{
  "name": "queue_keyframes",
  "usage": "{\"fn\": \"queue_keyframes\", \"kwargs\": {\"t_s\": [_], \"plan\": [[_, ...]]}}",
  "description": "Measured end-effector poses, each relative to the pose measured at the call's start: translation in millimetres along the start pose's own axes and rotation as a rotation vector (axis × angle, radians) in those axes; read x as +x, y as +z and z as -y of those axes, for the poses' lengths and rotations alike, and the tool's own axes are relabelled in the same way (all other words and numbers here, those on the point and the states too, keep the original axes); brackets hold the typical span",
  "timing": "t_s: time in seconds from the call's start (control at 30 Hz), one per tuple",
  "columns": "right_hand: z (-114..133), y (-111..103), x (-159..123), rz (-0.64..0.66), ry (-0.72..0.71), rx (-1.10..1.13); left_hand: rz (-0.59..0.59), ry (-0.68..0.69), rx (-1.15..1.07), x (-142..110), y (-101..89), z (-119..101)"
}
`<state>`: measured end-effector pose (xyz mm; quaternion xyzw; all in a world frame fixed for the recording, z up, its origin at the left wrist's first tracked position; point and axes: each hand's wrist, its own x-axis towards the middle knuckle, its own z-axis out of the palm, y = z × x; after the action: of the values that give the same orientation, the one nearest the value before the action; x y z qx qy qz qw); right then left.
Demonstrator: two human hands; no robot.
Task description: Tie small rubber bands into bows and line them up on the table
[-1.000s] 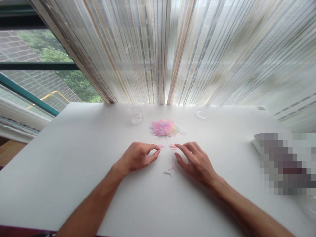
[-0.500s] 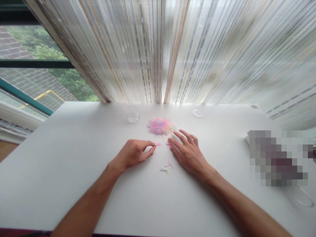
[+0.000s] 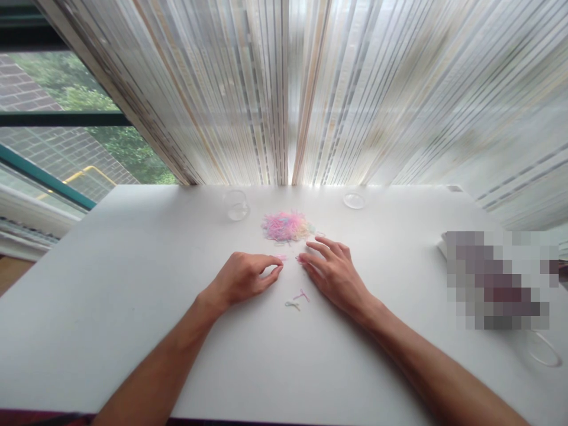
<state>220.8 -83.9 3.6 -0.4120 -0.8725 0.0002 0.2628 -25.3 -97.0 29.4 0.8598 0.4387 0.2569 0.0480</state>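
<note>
A heap of small pastel elastic bands (image 3: pixel 285 226), pink, yellow and blue, lies on the white table (image 3: pixel 133 284). My left hand (image 3: pixel 243 277) rests just in front of it, thumb and forefinger curled into a pinch beside a pink band (image 3: pixel 281 257); whether they grip it I cannot tell. My right hand (image 3: pixel 332 269) lies flat with fingers spread, fingertips touching the table close to the same band. Two loose bands, one pink (image 3: pixel 302 294) and one pale green (image 3: pixel 292 305), lie between my wrists.
A small clear jar (image 3: pixel 236 205) stands behind the heap to the left, a clear lid (image 3: pixel 354 200) to the right. A blurred-out item (image 3: pixel 497 278) sits at the right edge, with a clear round lid (image 3: pixel 540 349) in front. Striped curtains hang behind.
My right hand reached forward to the edge of the heap, then drew back a little toward my left hand. The left hand has stayed in its pinch.
</note>
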Motion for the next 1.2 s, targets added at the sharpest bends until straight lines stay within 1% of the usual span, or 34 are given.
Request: {"fn": "queue_keyframes", "kwargs": {"t_s": [0.1,0.33,0.5,0.6,0.7,0.8,0.87,0.97,1.07,1.2], "plan": [[-1.1,1.6,-0.2,-0.009,0.003,0.017,0.011,0.002,0.003,-0.1,1.3,-1.0],[-4.7,4.8,-0.7,-0.043,0.002,0.031,-0.002,0.033,0.024,-0.1,3.2,0.4],[-5.8,4.6,-1.1,-0.076,-0.019,0.042,0.026,0.023,0.023,-0.7,4.0,-1.2],[-6.1,4.2,-1.5,-0.091,-0.021,0.054,0.051,0.014,-0.017,-1.0,3.7,-4.5],[-5.9,1.4,-0.9,-0.124,-0.029,0.066,0.130,-0.017,-0.098,-1.7,1.3,-10.0],[-4.8,-6.1,-0.6,-0.153,-0.056,0.111,0.277,-0.072,-0.176,-3.1,-3.8,-16.6],[-3.3,-13.0,-1.9,-0.119,-0.094,0.174,0.382,-0.095,-0.217,-4.2,-7.2,-20.6],[0.4,-22.7,-6.4,0.011,-0.177,0.265,0.487,-0.112,-0.247,-5.8,-9.6,-24.3],[5.4,-28.5,-11.7,0.121,-0.217,0.332,0.506,-0.117,-0.243,-6.8,-8.4,-25.4],[11.6,-30.7,-16.3,0.200,-0.244,0.395,0.494,-0.105,-0.276,-7.5,-5.9,-25.4]]}}
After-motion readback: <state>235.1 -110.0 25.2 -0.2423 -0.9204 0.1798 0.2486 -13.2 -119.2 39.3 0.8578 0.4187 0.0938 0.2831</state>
